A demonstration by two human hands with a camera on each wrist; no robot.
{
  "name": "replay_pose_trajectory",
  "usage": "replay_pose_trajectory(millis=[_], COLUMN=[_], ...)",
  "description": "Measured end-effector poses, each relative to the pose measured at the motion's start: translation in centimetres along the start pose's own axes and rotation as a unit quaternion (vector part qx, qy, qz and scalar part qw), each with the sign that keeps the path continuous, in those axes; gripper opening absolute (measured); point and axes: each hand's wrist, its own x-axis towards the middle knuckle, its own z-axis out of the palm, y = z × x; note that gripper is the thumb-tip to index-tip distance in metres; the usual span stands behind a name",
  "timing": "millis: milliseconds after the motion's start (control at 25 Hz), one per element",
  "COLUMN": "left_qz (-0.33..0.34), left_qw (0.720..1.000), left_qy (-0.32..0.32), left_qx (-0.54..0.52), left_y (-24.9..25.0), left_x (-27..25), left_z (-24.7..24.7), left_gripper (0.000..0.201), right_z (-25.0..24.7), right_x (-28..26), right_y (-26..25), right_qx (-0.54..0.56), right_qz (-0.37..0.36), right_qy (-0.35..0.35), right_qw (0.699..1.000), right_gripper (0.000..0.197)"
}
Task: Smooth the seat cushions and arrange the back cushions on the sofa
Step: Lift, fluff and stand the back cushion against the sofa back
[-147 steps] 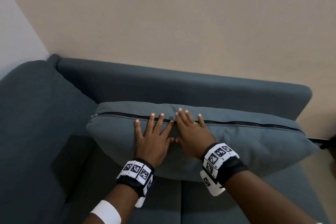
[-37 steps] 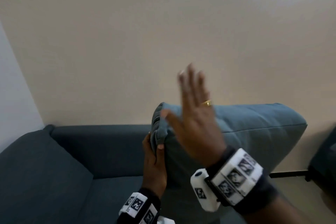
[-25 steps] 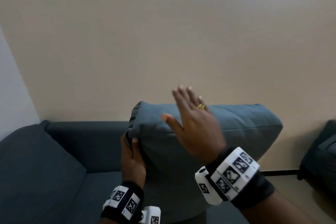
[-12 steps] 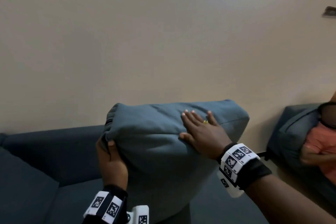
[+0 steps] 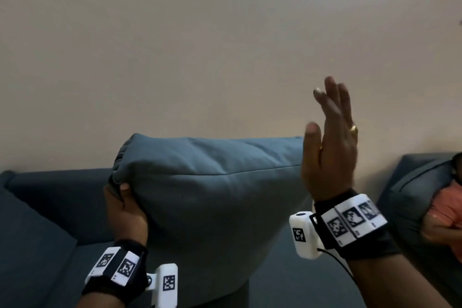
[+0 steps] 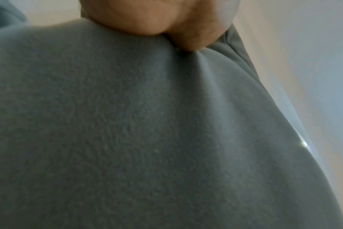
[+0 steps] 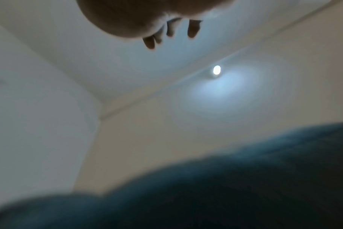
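Observation:
A blue-grey back cushion point(image 5: 212, 207) stands on end above the dark blue sofa's seat point(image 5: 282, 280). My left hand point(image 5: 122, 205) grips the cushion's upper left corner, thumb on the front face. The left wrist view is filled by the cushion's fabric point(image 6: 147, 131), with my thumb point(image 6: 194, 37) pressed into it. My right hand point(image 5: 330, 142) is raised in the air beside the cushion's right edge, fingers straight, holding nothing. In the right wrist view those fingers point(image 7: 192, 31) point at the ceiling, the blurred cushion point(image 7: 225, 186) below.
The sofa back point(image 5: 57, 197) runs along a beige wall point(image 5: 200, 45). Another cushion point(image 5: 27, 252) leans at the sofa's left end. At the right edge a person in an orange top point(image 5: 447, 217) sits on a second dark sofa point(image 5: 410, 182).
Half a second ago my right hand lay flat on the cushion's upper right face; it has now lifted off and up. The left hand keeps its grip on the corner.

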Motion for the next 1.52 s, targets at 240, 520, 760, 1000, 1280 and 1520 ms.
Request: replay_pose_trajectory(millis=[240, 520, 760, 1000, 1280, 1520], left_qz=[0.034, 0.036, 0.010, -0.170, -0.115, 0.077], left_qw=[0.999, 0.998, 0.995, 0.971, 0.991, 0.936], left_qy=[0.005, 0.009, -0.006, 0.053, 0.061, -0.121], left_qx=[0.025, 0.052, 0.102, 0.160, 0.023, 0.320], left_y=[0.5, 0.5, 0.7, 2.5, 5.0, 8.4], left_x=[-0.4, -0.6, 0.5, 2.3, 2.7, -1.1], left_z=[0.8, 1.2, 1.0, 1.9, 3.1, 3.5], left_gripper=[0.038, 0.040, 0.044, 0.059, 0.076, 0.120], right_z=[-1.6, -2.9, 4.5, 4.7, 6.9, 7.4], right_x=[0.5, 2.1, -2.0, -0.9, 1.4, 3.0], right_y=[4.7, 8.8, 13.8, 13.3, 9.3, 5.1], right_qx=[0.012, 0.008, 0.036, 0.195, 0.213, 0.209], right_qz=[0.003, 0.002, 0.064, 0.163, 0.165, 0.113], right_qy=[-0.013, 0.044, -0.225, -0.173, -0.109, -0.130], right_qw=[1.000, 0.999, 0.972, 0.951, 0.957, 0.963], right_gripper=[0.062, 0.052, 0.082, 0.088, 0.062, 0.053])
